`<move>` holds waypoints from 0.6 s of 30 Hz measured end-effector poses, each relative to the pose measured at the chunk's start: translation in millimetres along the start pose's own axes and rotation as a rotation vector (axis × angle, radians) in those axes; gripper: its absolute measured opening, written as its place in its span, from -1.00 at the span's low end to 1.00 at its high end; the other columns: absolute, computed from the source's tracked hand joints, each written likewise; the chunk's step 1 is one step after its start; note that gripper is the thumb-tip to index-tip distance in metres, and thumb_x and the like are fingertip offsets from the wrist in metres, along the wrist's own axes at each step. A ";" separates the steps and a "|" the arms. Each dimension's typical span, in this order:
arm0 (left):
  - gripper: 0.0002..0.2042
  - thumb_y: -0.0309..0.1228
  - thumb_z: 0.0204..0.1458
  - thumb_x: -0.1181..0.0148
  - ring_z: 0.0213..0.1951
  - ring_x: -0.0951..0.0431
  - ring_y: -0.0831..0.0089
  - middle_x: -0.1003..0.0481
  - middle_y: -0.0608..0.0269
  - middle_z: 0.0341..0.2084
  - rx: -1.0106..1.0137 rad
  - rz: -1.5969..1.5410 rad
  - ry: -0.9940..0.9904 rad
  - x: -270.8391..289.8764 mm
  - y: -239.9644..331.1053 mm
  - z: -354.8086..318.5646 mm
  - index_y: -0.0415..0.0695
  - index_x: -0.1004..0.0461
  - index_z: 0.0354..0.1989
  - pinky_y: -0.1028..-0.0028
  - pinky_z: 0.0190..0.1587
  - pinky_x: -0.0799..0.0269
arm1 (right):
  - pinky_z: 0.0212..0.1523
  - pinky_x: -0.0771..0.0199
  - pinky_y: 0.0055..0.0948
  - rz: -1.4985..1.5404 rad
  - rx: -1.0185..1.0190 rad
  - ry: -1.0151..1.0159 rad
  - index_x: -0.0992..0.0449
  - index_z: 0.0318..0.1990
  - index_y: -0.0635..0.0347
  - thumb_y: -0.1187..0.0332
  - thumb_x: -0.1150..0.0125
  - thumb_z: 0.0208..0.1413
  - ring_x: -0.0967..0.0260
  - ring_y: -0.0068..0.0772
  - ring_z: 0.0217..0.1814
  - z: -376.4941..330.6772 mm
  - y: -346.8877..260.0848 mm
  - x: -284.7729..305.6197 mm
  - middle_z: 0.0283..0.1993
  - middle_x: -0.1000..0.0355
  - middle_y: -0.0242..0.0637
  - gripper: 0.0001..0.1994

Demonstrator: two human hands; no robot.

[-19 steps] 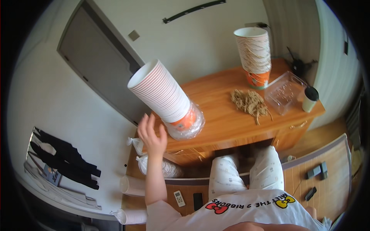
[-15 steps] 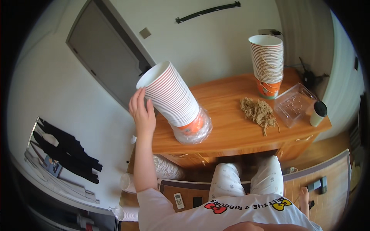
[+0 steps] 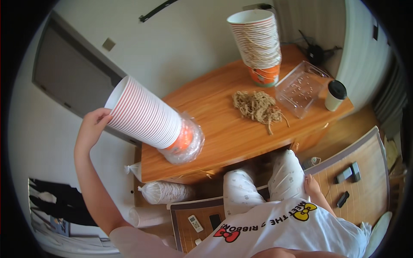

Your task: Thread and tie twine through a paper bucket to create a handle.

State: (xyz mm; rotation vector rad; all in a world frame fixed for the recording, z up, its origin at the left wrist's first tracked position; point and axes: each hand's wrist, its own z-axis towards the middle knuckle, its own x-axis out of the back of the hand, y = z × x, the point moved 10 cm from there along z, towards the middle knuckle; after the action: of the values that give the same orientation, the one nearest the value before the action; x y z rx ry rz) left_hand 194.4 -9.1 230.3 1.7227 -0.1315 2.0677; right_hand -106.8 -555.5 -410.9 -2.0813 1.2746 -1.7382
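A tall stack of white paper cups (image 3: 146, 114) leans to the left on the desk, its orange-printed bottom end still wrapped in clear plastic (image 3: 193, 146). My left hand (image 3: 92, 124) pinches the rim of the cup at the open, upper end, thumb and fingers closed over its edge. Down by my thigh is my right hand (image 3: 312, 185), away from the desk; its fingers are mostly hidden. Farther back, a second stack of cups (image 3: 256, 43) stands upright with brown twine strung over its sides. A tangled heap of twine (image 3: 257, 106) lies in front of it.
Right of the twine are a clear plastic tray (image 3: 299, 90) with small bits in it and a lidded drink cup (image 3: 335, 95). Below the wooden desk (image 3: 215, 120), bagged cup stacks (image 3: 165, 192) lie at the left. A remote (image 3: 195, 223) and a phone (image 3: 216, 222) rest beside me.
My left hand has gone from lying against the cups, fingers extended, to gripping the rim. The leaning stack tilts farther left. My right hand has come up beside my thigh, and the view has shifted.
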 end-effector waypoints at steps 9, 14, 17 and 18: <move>-0.93 -0.54 0.08 -0.14 -0.44 -0.37 0.62 -0.46 0.33 -0.54 -0.044 0.093 -0.015 -0.2 16.6 7.0 -0.30 -0.44 -0.35 0.55 -0.32 -0.33 | 0.03 -0.40 0.03 -0.158 -0.070 -0.007 -0.39 -0.09 0.26 0.22 0.21 0.25 -0.43 0.21 -0.03 3.1 -8.9 -0.5 -0.10 -0.47 0.14 -0.68; -0.91 -0.53 0.05 -0.21 -0.44 -0.42 0.65 -0.50 0.34 -0.51 0.015 0.087 -0.001 21.0 -0.7 24.8 -0.30 -0.48 -0.33 0.58 -0.34 -0.36 | 0.01 -0.47 -0.06 -0.326 -0.029 -0.041 -0.43 -0.08 0.24 0.33 0.03 0.14 -0.46 0.08 -0.03 17.1 -32.8 8.3 -0.09 -0.48 0.02 -0.73; -0.87 -0.51 0.08 -0.18 -0.41 -0.44 0.65 -0.51 0.34 -0.48 -0.056 0.173 0.153 61.4 11.5 27.1 -0.30 -0.50 -0.24 0.59 -0.30 -0.38 | 0.07 -0.39 -0.14 -0.168 0.240 0.188 -0.47 -0.08 0.17 0.37 -0.13 0.04 -0.36 -0.02 0.10 14.7 -99.1 50.6 -0.04 -0.44 -0.11 -0.73; -0.82 -0.46 0.12 -0.17 -0.33 -0.46 0.62 -0.53 0.30 -0.40 -0.043 0.166 0.189 78.7 11.9 27.5 -0.29 -0.51 -0.16 0.58 -0.22 -0.39 | 0.08 -0.36 -0.15 -0.104 0.326 0.268 -0.47 -0.09 0.15 0.40 -0.16 0.02 -0.34 -0.03 0.10 10.2 -124.7 70.7 -0.03 -0.42 -0.14 -0.74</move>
State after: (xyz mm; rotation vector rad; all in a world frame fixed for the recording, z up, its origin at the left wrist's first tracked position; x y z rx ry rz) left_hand 205.1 -7.9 313.9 1.5272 -0.2664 2.3180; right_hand -37.2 -528.5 -288.0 -1.8061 0.8732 -2.1605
